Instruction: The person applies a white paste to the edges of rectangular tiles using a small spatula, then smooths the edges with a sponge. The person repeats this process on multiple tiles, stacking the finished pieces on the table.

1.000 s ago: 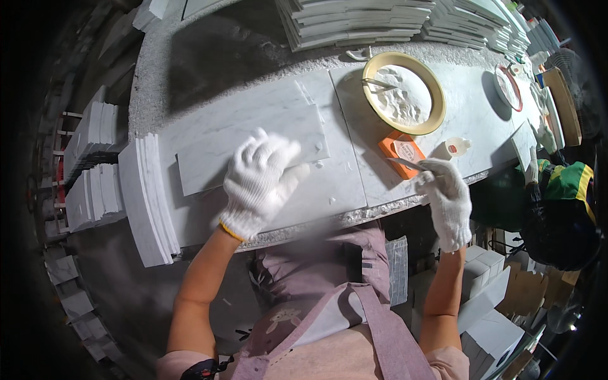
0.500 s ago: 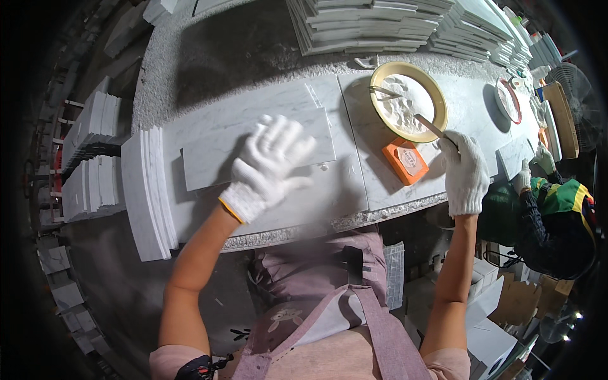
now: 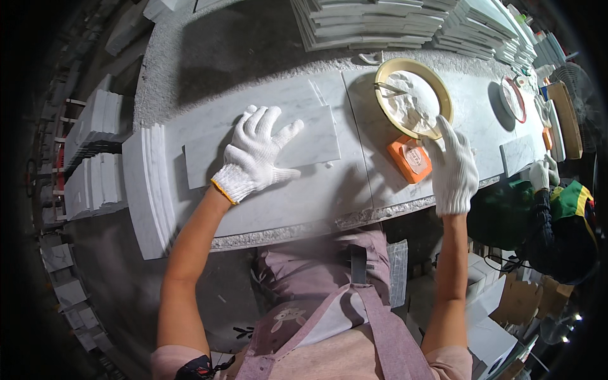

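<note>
My left hand [image 3: 253, 149], in a white knit glove, lies with fingers spread on a grey-veined white marble tile [image 3: 310, 136]. That tile rests on larger marble slabs on the bench. At the near rim of a yellow bowl [image 3: 449, 104] of white paste [image 3: 411, 98], my right hand [image 3: 455, 164], gloved too, is closed round a putty knife [image 3: 432, 132]. Most of the knife is hidden by the fingers and rim. A second metal blade [image 3: 389, 87] leans on the bowl's left side. Just below the bowl sits an orange box [image 3: 410, 159].
Upright tiles [image 3: 149, 190] line the bench's left end, and stacked tiles [image 3: 373, 22] rise at the back. To the right are a red-rimmed bowl [image 3: 513, 100] and a co-worker's gloved hands [image 3: 541, 174] by another tile [image 3: 516, 155]. The bench's rough front edge [image 3: 278, 235] runs before me.
My right hand has moved up and left to the bowl, taking the putty knife lower into it. My left hand has shifted slightly left and down on the tile.
</note>
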Motion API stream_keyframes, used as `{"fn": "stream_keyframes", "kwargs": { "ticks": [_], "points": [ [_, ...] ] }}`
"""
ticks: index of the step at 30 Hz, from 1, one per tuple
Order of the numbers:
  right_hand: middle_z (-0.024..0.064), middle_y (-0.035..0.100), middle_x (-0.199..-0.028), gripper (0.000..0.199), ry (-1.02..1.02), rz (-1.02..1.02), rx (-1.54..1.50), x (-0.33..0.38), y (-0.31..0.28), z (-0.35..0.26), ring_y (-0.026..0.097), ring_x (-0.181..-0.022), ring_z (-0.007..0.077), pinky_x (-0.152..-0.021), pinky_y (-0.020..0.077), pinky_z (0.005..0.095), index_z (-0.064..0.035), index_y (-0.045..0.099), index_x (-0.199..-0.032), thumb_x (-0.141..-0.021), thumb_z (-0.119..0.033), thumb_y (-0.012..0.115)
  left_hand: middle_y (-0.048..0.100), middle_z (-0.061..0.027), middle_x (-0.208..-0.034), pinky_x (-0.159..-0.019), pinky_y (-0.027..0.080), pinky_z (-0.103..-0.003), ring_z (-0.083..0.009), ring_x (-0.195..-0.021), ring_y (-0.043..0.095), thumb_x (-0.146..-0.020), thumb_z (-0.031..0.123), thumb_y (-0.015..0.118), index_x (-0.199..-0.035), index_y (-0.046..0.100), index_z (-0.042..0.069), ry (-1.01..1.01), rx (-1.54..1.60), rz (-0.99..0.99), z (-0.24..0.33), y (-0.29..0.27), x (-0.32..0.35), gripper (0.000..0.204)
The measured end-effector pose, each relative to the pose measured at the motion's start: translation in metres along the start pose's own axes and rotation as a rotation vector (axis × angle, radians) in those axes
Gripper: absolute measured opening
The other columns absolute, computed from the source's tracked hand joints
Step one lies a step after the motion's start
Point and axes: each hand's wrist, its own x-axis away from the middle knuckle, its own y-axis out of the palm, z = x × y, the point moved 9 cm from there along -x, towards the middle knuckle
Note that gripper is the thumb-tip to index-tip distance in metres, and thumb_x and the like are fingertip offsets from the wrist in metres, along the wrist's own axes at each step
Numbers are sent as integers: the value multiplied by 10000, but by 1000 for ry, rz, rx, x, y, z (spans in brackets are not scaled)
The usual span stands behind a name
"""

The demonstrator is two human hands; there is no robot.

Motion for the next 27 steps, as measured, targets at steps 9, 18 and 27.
{"fn": "stream_keyframes", "kwargs": {
  "ticks": [9,18,27],
  "points": [
    [180,658,-1399,753,71,-287,134,55,48,-6,621,-1283,372,-1065,516,447,-125,585,-1493,-816,-324,848,442,-203,-1507,-1230,254,-593,-415,-1435,378,-717,717,815,-1512,586,314,127,40,71,26,2,-5,921],
    [145,699,-1325,744,442,-498,-921,99,63,-34,675,-1184,213,-1020,530,351,-69,377,-1637,-1056,-467,616,438,-208,-1529,-1241,245,-587,-402,-1436,383,-715,703,814,-1533,563,273,180,-25,67,23,-2,1,957],
    [238,647,-1361,715,274,-525,-747,39,106,-92,659,-1164,361,-997,530,422,-85,336,-1660,-1083,-441,565,478,-206,-1515,-1248,279,-580,-390,-1423,410,-670,577,873,-1462,647,211,201,124,53,16,-4,-3,901]
  ]
}}
